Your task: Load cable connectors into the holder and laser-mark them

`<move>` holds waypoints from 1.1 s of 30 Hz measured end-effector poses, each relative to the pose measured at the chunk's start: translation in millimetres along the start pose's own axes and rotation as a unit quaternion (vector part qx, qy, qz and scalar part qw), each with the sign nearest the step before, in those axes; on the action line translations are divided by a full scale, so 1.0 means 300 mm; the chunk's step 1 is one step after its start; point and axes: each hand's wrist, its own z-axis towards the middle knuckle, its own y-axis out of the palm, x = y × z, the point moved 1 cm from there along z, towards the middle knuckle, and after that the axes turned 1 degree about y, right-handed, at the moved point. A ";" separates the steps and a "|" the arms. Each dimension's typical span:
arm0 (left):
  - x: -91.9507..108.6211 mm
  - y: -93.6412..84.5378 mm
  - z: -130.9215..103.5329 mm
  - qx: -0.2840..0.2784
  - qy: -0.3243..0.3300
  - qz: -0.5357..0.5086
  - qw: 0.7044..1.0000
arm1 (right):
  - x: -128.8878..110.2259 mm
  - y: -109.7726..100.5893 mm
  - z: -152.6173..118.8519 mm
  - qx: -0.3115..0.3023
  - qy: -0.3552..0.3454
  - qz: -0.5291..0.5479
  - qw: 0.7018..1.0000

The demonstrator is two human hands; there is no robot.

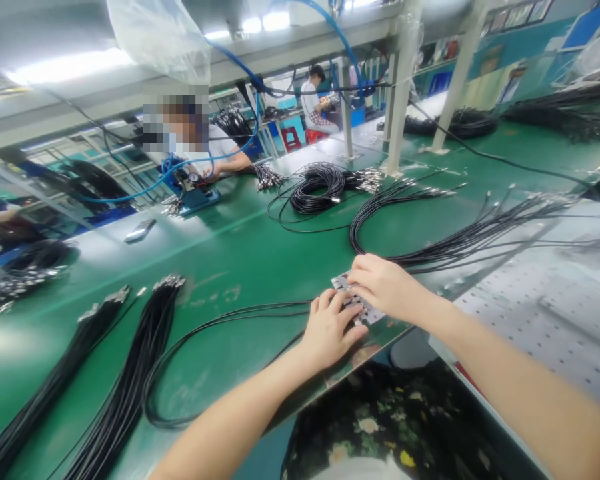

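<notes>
A small metal plate with slots and dark parts in it [374, 315] lies at the front edge of the green bench, under both hands. My left hand [327, 331] rests on its left side, fingers spread and lying over the slots. Black cables [230, 311] run out leftward from under this hand and loop back across the bench. At the plate's far edge is my right hand [385, 283], its fingers curled and thumb pressed in; whatever lies between them is hidden. Just beyond it passes a bundle of black cables with metal ends [440, 250].
Two cable bundles [153, 357] lie at the left. A coiled cable bundle [320, 187] sits farther back, near a phone [140, 231] and a blue bench press [195, 190] with a co-worker behind it. White posts [400, 100] rise from the bench; a perforated white surface [535, 320] is at right.
</notes>
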 end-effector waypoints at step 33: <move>-0.016 -0.014 0.035 -0.106 0.014 0.162 0.981 | -0.055 0.229 -0.270 0.101 0.146 -0.045 0.983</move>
